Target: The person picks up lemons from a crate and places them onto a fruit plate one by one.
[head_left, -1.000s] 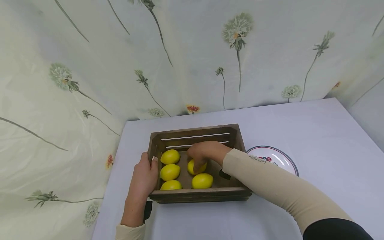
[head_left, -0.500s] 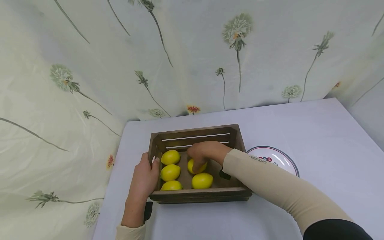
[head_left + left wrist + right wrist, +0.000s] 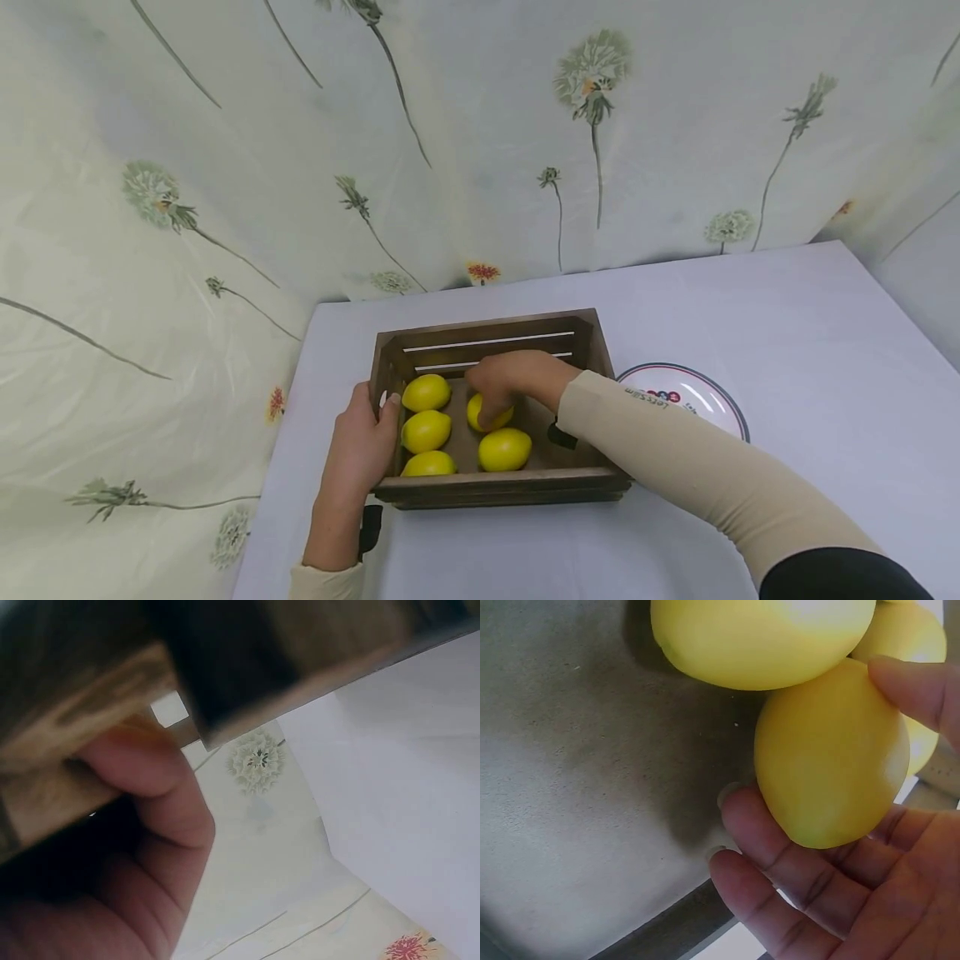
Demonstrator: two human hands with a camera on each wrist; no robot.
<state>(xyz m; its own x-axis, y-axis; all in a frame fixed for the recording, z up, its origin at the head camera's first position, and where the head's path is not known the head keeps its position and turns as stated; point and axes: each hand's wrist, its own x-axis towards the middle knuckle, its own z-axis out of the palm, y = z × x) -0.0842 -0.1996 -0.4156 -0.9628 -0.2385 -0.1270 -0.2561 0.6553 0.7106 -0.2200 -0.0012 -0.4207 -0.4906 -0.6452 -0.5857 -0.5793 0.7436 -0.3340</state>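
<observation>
Lemons lie in a dark wooden slatted crate (image 3: 502,481), which also fills the upper part of the left wrist view. My right hand (image 3: 521,375) reaches inside and holds one lemon (image 3: 474,413) between thumb and fingers; in the right wrist view this lemon (image 3: 832,757) is close against another. That other lemon (image 3: 505,451) is on the crate bottom, nearer the front wall. Along the left wall is a row of three lemons (image 3: 425,432). My left hand (image 3: 358,442) grips the crate's left side, thumb over the rim; a bent finger (image 3: 176,802) shows against the slats.
A white plate (image 3: 708,396) with dark rim lines stands right of the crate, partly behind my right sleeve (image 3: 660,446). White cloth covers the table (image 3: 765,333). A flower-printed curtain (image 3: 480,125) hangs behind and to the left.
My right hand, the lemon it holds and the lemon in front of it have shifted very slightly left and back. The left hand and crate look unchanged.
</observation>
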